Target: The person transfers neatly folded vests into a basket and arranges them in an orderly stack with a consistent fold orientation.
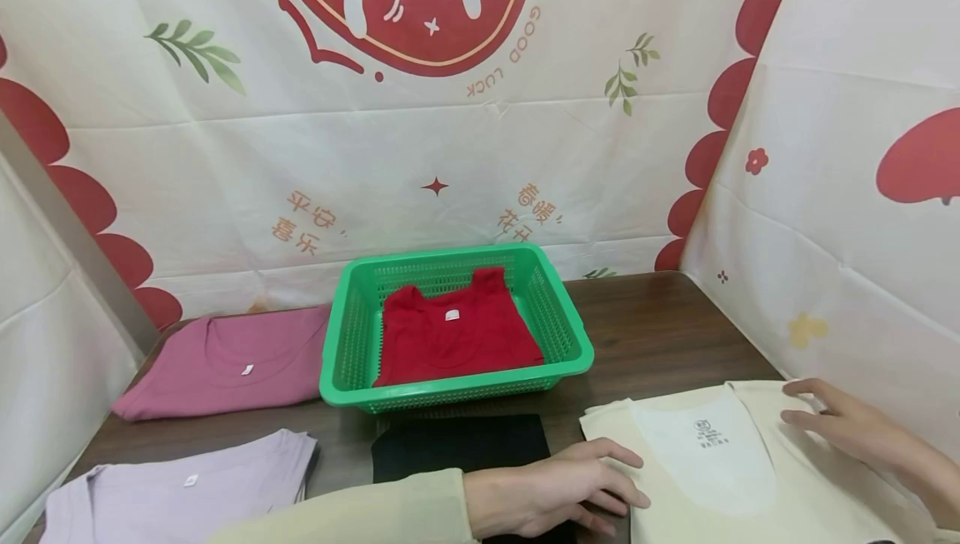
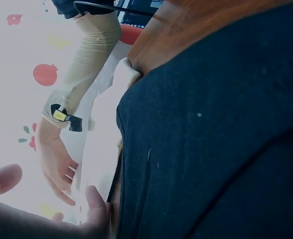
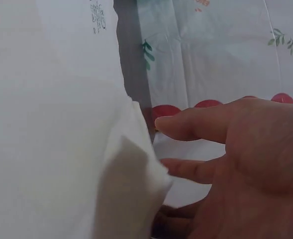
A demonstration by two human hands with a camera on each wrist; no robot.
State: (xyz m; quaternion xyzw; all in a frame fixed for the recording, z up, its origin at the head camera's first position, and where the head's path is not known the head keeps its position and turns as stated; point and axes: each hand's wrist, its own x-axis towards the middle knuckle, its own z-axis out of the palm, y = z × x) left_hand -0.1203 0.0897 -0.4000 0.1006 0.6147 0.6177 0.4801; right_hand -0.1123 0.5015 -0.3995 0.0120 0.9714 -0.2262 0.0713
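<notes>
From the head view, a cream shirt point(image 1: 750, 469) is lying flat at the near right of the dark wooden table point(image 1: 652, 336), its neck label facing up. The left hand point(image 1: 558, 490) is resting at the shirt's left edge with fingers stretched out and relaxed, gripping nothing, partly over a folded black garment point(image 1: 457, 444). The right hand point(image 1: 847, 427) is lying on the shirt's right shoulder area, fingers spread and nearly straight, holding nothing. Behind them a green plastic basket point(image 1: 341, 344) is holding a folded red top point(image 1: 453, 336); a pink shirt point(image 1: 225, 361) is sitting just left of the basket, and a lilac shirt point(image 1: 180, 486) is lying at the near left. In the left wrist view, the black garment point(image 2: 211, 139) is filling most of the frame, the cream shirt point(image 2: 99, 144) is showing beside it, and the right hand point(image 2: 54, 164) is hovering open beyond. In the right wrist view, the cream shirt point(image 3: 51, 124) is filling the left side, with the right hand point(image 3: 236, 164) beside its folded edge, fingers extended and touching the cloth lightly.
</notes>
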